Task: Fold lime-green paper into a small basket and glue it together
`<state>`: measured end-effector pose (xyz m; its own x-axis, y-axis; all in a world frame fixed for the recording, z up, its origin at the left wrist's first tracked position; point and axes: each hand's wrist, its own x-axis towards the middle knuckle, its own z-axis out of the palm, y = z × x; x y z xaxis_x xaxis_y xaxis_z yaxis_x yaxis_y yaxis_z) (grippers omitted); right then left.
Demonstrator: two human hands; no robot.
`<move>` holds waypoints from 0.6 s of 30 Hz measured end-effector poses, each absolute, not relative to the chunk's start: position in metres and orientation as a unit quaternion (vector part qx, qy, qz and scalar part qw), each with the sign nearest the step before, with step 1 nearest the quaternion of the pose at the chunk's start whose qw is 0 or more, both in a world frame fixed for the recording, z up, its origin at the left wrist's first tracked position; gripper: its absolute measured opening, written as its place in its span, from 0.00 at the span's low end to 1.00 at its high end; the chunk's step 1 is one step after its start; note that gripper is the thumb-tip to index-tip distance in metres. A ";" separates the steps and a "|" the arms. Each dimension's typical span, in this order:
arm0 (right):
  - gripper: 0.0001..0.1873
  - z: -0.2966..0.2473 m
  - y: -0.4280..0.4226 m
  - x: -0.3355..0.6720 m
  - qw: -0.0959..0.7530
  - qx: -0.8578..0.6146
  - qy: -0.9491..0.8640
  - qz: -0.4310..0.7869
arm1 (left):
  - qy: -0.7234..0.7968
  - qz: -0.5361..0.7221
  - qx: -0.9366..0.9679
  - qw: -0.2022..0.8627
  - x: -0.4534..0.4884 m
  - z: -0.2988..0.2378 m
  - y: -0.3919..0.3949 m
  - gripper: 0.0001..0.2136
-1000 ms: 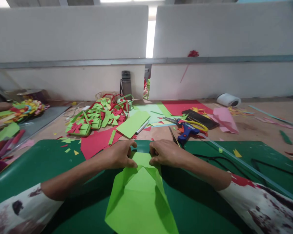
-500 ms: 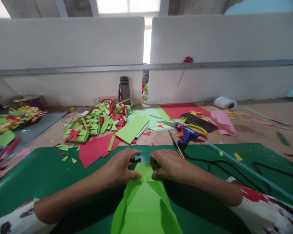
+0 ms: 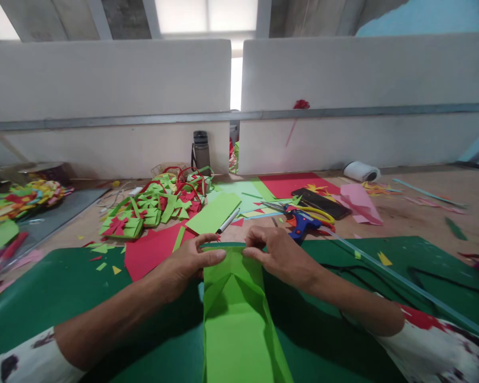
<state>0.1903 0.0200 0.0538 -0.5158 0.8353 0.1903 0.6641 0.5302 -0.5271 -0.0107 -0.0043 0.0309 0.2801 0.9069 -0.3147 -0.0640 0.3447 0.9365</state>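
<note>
A folded bright green paper bag (image 3: 239, 335) stands in front of me, its far end raised and creased inward along the sides. My left hand (image 3: 187, 266) grips the left corner of its top edge, with the thumb along the near face and the index finger stretched behind. At the right corner of that edge, my right hand (image 3: 281, 258) pinches the paper between thumb and curled index finger. The fingertips behind the paper are partly hidden. Beneath lies a green mat (image 3: 80, 287).
Beyond my hands lie red paper (image 3: 149, 250), a green sheet (image 3: 213, 213), a marker (image 3: 228, 220), and small green paper bags (image 3: 122, 227) in a pile. A blue glue gun (image 3: 303, 224), its cord and a phone (image 3: 321, 203) lie rightward. A bottle (image 3: 201, 151) stands behind.
The bag's far end has risen and squared out between my hands. Both hands have moved slightly up with it, and the thumbs now lie at its top edge.
</note>
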 end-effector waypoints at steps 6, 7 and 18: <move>0.06 0.055 0.019 0.188 0.302 -0.436 -0.829 0.177 | 0.438 0.338 0.493 0.672 -0.007 0.033 -0.009 0.26; 0.06 0.055 0.019 0.188 0.311 -0.436 -0.827 0.174 | 0.456 0.331 0.497 0.660 -0.006 0.032 -0.009 0.23; 0.53 0.043 0.002 0.179 0.346 -0.487 -0.670 0.441 | 0.532 0.385 0.471 0.589 0.000 0.026 -0.008 0.17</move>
<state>0.1788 0.0024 0.0430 -0.2860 0.9577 0.0334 0.3484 0.1364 -0.9274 -0.0001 -0.0082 0.0261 0.1376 0.9545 -0.2647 0.0469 0.2607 0.9643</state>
